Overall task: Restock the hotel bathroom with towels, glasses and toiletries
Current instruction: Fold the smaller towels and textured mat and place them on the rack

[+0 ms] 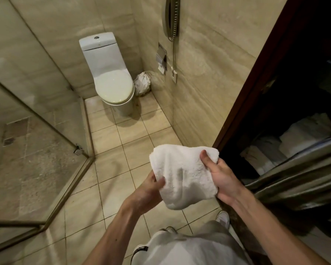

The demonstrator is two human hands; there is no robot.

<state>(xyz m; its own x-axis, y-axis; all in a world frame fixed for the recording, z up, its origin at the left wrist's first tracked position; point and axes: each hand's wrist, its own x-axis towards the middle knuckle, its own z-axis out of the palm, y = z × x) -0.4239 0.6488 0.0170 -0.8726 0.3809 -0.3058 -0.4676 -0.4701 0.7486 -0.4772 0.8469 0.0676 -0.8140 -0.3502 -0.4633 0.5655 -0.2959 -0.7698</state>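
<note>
A folded white towel (183, 173) hangs in front of me over the tiled floor, held from both sides. My left hand (151, 186) grips its lower left edge, thumb on top. My right hand (220, 175) clamps its right edge, thumb pressed into the upper corner. More folded white towels (304, 136) lie stacked in the dark space at the right, behind a dark wooden door frame (256, 88) and metal rails (298, 169).
A white toilet (111, 81) with its lid down stands at the far wall, a tied white bag (142, 84) beside it. A glass shower enclosure (36, 131) fills the left. A paper holder (161, 58) and wall phone (171, 18) are on the right wall.
</note>
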